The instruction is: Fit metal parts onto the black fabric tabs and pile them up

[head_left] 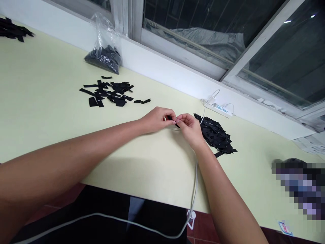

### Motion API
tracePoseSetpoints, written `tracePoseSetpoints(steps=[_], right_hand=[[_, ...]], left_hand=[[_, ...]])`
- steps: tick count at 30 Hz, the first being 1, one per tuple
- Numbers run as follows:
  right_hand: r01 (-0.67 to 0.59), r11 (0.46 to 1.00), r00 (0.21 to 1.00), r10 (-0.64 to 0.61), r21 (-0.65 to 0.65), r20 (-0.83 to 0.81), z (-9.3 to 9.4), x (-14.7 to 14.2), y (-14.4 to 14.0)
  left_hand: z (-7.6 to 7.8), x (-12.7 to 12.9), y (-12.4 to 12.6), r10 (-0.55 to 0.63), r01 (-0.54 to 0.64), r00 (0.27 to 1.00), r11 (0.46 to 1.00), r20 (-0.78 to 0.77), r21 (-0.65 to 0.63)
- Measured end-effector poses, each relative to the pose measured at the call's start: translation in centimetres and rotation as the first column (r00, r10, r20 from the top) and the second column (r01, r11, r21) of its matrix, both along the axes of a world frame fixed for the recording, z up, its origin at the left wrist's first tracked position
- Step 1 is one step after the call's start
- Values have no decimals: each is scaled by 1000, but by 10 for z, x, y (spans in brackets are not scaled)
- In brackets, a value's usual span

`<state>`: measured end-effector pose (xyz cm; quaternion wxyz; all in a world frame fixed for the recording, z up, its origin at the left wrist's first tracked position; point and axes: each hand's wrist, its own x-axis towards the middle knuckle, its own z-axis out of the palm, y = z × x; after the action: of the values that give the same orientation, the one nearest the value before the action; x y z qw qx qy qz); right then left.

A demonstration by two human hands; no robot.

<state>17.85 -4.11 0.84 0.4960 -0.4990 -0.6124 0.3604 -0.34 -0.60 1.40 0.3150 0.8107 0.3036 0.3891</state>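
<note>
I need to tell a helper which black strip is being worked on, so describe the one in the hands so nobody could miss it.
Start at the pale yellow table under the window. Near its middle, the left hand and right hand meet fingertip to fingertip, pinching one small black strip between them. Unlike the scattered strips to the left and the heaped pile to the right, it alone is held in fingers.

Three heaps of black fabric strips: one just right of the hands (pixel 215 135), two well left (pixel 109 91) (pixel 14 31); one plastic bag (pixel 105 47); one power strip (pixel 219 108).
</note>
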Motion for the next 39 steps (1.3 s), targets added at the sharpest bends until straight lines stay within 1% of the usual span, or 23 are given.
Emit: tracePoseSetpoints(steps=[5, 12, 20, 22, 25, 27, 30, 33, 34, 35, 36, 37, 38, 39], right_hand=[[-42, 999, 997, 41, -25, -69, 1, 0, -1], [-56, 998, 997, 56, -4, -59, 4, -1, -4], [-51, 997, 997, 48, -61, -53, 8, -1, -6], [-67, 996, 997, 63, -65, -53, 8, 0, -6], [-102, 994, 994, 100, -34, -47, 7, 1, -6], [-85, 996, 996, 85, 2, -7, 4, 2, -5], [-19, 998, 998, 16, 55, 61, 0, 3, -2], [54, 995, 993, -63, 88, 100, 5, 14, 2], [106, 989, 984, -120, 104, 133, 9, 22, 3], [183, 975, 962, -204, 127, 182, 13, 32, 3], [276, 948, 917, -310, 162, 250, 17, 45, 3], [373, 907, 844, -420, 197, 333, 21, 60, 3], [474, 852, 748, -523, 223, 410, 23, 75, 2], [550, 804, 653, -583, 227, 483, 24, 91, 2]], left_hand=[[0, 0, 0, -9, 10, 1000, 1000, 16, -20], [-1, 1, -1, -10, 11, 1000, 999, 30, -44], [-1, -1, -1, -44, 45, 998, 999, -40, 21], [-1, -1, 0, -27, 27, 999, 1000, -24, -2], [-2, 1, 1, 16, -12, 999, 997, 44, -72], [-3, 3, 2, 22, -12, 995, 994, 94, -108], [-5, 5, 4, 11, 13, 987, 989, 163, -146], [-9, 6, 7, 1, 37, 977, 984, 214, -173], [-10, 6, 8, 13, 24, 977, 985, 214, -170], [-11, 5, 10, 35, -2, 978, 987, 206, -160], [-11, 4, 11, 63, -35, 980, 989, 188, -147], [-12, 3, 12, 93, -71, 982, 988, 166, -135], [-12, 1, 13, 121, -103, 983, 987, 141, -127], [-12, -1, 14, 144, -130, 982, 984, 119, -121]])
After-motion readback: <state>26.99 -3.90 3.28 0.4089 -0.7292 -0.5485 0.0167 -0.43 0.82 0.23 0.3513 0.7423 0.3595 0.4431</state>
